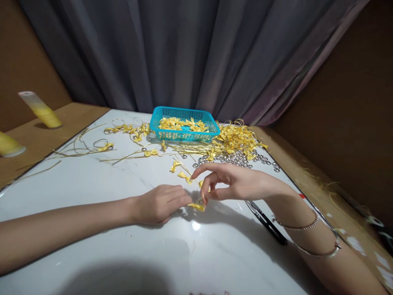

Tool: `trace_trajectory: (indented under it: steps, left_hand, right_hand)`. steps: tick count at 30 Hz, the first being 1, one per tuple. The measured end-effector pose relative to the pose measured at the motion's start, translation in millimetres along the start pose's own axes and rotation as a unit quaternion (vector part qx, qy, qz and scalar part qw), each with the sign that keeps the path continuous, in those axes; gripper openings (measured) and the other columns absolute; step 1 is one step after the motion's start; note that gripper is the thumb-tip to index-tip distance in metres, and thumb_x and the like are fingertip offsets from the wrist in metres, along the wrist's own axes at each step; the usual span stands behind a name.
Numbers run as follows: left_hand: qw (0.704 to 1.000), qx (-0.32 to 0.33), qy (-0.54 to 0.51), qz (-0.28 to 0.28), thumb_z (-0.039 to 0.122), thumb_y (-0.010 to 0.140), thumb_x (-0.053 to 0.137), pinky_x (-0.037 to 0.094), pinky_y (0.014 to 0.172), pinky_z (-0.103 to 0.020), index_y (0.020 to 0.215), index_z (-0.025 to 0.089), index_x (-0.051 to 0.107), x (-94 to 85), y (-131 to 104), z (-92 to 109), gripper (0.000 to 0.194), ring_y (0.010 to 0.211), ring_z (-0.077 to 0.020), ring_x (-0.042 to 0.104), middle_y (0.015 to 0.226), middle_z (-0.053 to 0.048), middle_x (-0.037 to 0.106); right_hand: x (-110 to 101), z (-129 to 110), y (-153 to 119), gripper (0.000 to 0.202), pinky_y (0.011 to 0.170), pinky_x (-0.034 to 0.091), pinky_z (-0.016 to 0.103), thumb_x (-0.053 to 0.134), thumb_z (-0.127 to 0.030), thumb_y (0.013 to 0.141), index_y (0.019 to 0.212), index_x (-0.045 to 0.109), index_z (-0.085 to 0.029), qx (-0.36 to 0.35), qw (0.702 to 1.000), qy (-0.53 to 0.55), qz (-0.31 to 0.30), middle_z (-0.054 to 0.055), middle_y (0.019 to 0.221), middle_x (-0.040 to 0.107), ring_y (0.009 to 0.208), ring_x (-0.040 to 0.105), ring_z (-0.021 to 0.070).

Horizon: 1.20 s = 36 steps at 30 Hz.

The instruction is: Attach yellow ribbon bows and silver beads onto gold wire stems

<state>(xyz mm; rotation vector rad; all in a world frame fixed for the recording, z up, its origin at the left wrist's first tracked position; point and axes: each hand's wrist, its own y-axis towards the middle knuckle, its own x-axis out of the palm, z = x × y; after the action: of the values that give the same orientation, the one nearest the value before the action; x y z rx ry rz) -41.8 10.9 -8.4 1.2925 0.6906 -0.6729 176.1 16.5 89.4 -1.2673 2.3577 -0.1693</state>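
Close above the white tabletop, my left hand (164, 203) is closed on one end of a yellow ribbon bow (197, 207). Opposite it, my right hand (224, 182) pinches a thin gold wire (200, 200) at the bow between thumb and a fingertip, its index finger stretched out. Just beyond the fingers lie loose yellow bows (184, 176), one partly hidden behind my right hand. A black-handled tool (267, 223), like tweezers or small scissors, lies under my right wrist.
A blue plastic basket (184, 137) of yellow bows stands at the back. Right of it are a heap of bows (236, 137) and many silver rings (235, 157). Gold wires (190, 148) lie in front of it. Two yellow ribbon spools (46, 116) stand at left.
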Motion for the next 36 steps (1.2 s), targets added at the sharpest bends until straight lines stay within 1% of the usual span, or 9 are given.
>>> trace_trajectory:
  steps: [4, 11, 18, 21, 26, 28, 31, 32, 36]
  left_hand:
    - [1.0, 0.003, -0.005, -0.015, 0.002, 0.081, 0.034, 0.044, 0.051, -0.027, 0.101, 0.015, 0.044, -1.1, 1, 1, 0.026, 0.06, -0.0168, 0.05, 0.072, -0.007, 0.061]
    - [0.998, 0.046, -0.014, -0.034, 0.007, 0.088, 0.03, 0.042, 0.049, -0.028, 0.102, 0.014, 0.045, -0.9, 2, 1, 0.022, 0.058, -0.0178, 0.051, 0.069, -0.008, 0.061]
    - [0.996, 0.079, -0.026, -0.034, 0.009, 0.09, 0.03, 0.042, 0.049, -0.028, 0.101, 0.012, 0.047, -0.8, 3, -1, 0.021, 0.058, -0.0174, 0.053, 0.068, -0.009, 0.062]
    - [0.995, 0.094, -0.026, -0.037, 0.01, 0.091, 0.029, 0.041, 0.048, -0.027, 0.1, 0.011, 0.048, -0.4, 3, -1, 0.021, 0.057, -0.0171, 0.053, 0.066, -0.008, 0.061]
    - [0.995, 0.092, -0.023, -0.041, 0.011, 0.092, 0.028, 0.042, 0.048, -0.028, 0.098, 0.013, 0.048, 1.2, 2, -1, 0.021, 0.057, -0.0174, 0.053, 0.065, -0.007, 0.061]
    - [0.995, 0.086, -0.022, -0.036, 0.011, 0.092, 0.028, 0.043, 0.049, -0.028, 0.1, 0.012, 0.047, 1.5, 1, -1, 0.021, 0.056, -0.0172, 0.052, 0.066, -0.007, 0.061]
    - [0.997, 0.07, -0.022, -0.025, 0.01, 0.092, 0.027, 0.044, 0.05, -0.028, 0.102, 0.012, 0.046, 1.3, 0, -1, 0.022, 0.058, -0.0175, 0.052, 0.07, -0.009, 0.063]
    - [0.997, 0.064, -0.021, -0.022, 0.01, 0.092, 0.027, 0.045, 0.051, -0.028, 0.103, 0.011, 0.046, 1.1, -1, -2, 0.022, 0.06, -0.0178, 0.052, 0.071, -0.01, 0.063]
    - [0.999, 0.047, -0.017, -0.015, 0.011, 0.091, 0.027, 0.045, 0.053, -0.028, 0.107, 0.012, 0.044, 0.7, -2, -2, 0.023, 0.062, -0.0184, 0.053, 0.072, -0.009, 0.064]
  right_hand:
    - [0, 4, 4, 0.036, 0.073, 0.046, 0.028, 0.051, -0.007, 0.077, 0.111, 0.044, -0.016, -0.016, 0.997, 0.079, -0.022, 0.001, 0.083, 0.062, 0.075, 0.061, 0.0114]
    - [1, 5, 5, 0.043, 0.067, 0.043, 0.023, 0.051, -0.003, 0.075, 0.115, 0.043, -0.017, -0.024, 1.0, -0.003, -0.02, -0.001, 0.081, 0.058, 0.07, 0.054, 0.0088]
    - [1, 8, 9, 0.043, 0.071, 0.042, 0.025, 0.052, -0.003, 0.079, 0.119, 0.041, -0.016, -0.07, 0.997, -0.008, -0.038, 0.002, 0.087, 0.059, 0.076, 0.054, 0.0104]
    - [3, 16, 16, 0.04, 0.073, 0.043, 0.027, 0.052, -0.005, 0.081, 0.118, 0.042, -0.015, -0.073, 0.996, 0.029, -0.046, 0.003, 0.087, 0.058, 0.076, 0.053, 0.0108]
    - [6, 29, 30, 0.039, 0.076, 0.045, 0.029, 0.051, 0.001, 0.077, 0.113, 0.045, -0.014, -0.061, 0.988, 0.124, -0.062, 0.002, 0.083, 0.058, 0.075, 0.055, 0.0104]
    - [3, 32, 32, 0.032, 0.077, 0.045, 0.029, 0.052, 0.0, 0.078, 0.107, 0.048, -0.014, -0.046, 0.994, 0.097, -0.034, 0.004, 0.086, 0.061, 0.078, 0.056, 0.011]
    - [-7, 32, 27, 0.008, 0.071, 0.044, 0.027, 0.055, -0.01, 0.082, 0.089, 0.057, -0.012, -0.014, 0.999, -0.027, 0.036, 0.005, 0.083, 0.062, 0.077, 0.056, 0.0119]
    - [-11, 30, 23, 0.005, 0.067, 0.044, 0.026, 0.054, -0.014, 0.084, 0.084, 0.058, -0.011, -0.002, 0.998, -0.054, 0.036, 0.005, 0.079, 0.062, 0.073, 0.056, 0.0117]
    - [-20, 23, 12, 0.024, 0.058, 0.044, 0.024, 0.046, -0.027, 0.09, 0.08, 0.06, -0.011, 0.02, 0.997, -0.009, -0.078, 0.003, 0.069, 0.062, 0.063, 0.058, 0.0108]
